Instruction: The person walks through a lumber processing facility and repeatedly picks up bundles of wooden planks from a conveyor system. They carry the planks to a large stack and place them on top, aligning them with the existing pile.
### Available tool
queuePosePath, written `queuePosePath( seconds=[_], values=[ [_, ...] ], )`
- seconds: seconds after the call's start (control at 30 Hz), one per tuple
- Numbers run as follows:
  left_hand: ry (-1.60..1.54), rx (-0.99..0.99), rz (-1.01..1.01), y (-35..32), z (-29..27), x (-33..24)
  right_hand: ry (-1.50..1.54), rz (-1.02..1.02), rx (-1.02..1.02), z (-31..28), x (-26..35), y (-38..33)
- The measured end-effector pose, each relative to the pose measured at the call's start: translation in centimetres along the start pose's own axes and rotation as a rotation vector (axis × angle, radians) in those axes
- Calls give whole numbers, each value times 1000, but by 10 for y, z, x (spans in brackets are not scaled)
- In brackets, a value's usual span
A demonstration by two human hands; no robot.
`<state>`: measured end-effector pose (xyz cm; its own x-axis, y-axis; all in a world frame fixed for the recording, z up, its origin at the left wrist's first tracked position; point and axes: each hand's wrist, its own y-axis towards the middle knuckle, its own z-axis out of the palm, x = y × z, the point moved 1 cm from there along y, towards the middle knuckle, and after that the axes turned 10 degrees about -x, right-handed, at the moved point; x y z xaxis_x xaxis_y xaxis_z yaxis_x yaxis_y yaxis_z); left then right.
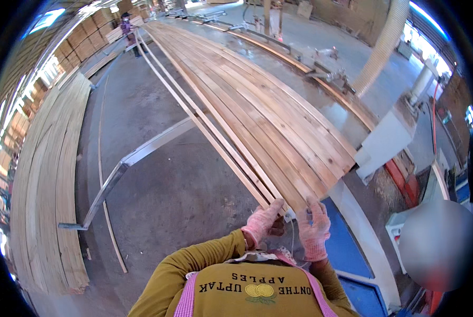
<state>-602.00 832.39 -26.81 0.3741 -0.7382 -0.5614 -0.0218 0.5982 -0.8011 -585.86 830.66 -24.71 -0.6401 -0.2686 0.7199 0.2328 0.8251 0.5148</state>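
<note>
My left hand [265, 222], in a pink glove, closes round the near end of a narrow wooden strip [231, 171] at the left edge of a row of long planks [278, 140]. My right hand [314, 228], gloved alike, is at the near end of the plank beside it. Its fingers are stretched upward against the wood and slightly apart. Between the hands sits a small white piece [289, 214] with a thin white cord [293, 238] hanging down; what it is I cannot make out.
A bent metal arm [152, 141] reaches under the strips. Boards are stacked [49, 190] at left, with a thin strip [107, 211] on the floor. Another person [128, 31] stands at the far end. At right are a grey machine housing [387, 140], a ribbed hose [381, 50] and blue panels [347, 238].
</note>
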Motion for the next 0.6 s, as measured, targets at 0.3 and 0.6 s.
queuePosePath(
  seconds=[0.3,0.6],
  values=[
    [-320,50,9,21,-54,-13,718,1099,169,3,-74,-28],
    [-386,88,121,24,-58,-26,131,756,229,32,-35,-16]
  ],
)
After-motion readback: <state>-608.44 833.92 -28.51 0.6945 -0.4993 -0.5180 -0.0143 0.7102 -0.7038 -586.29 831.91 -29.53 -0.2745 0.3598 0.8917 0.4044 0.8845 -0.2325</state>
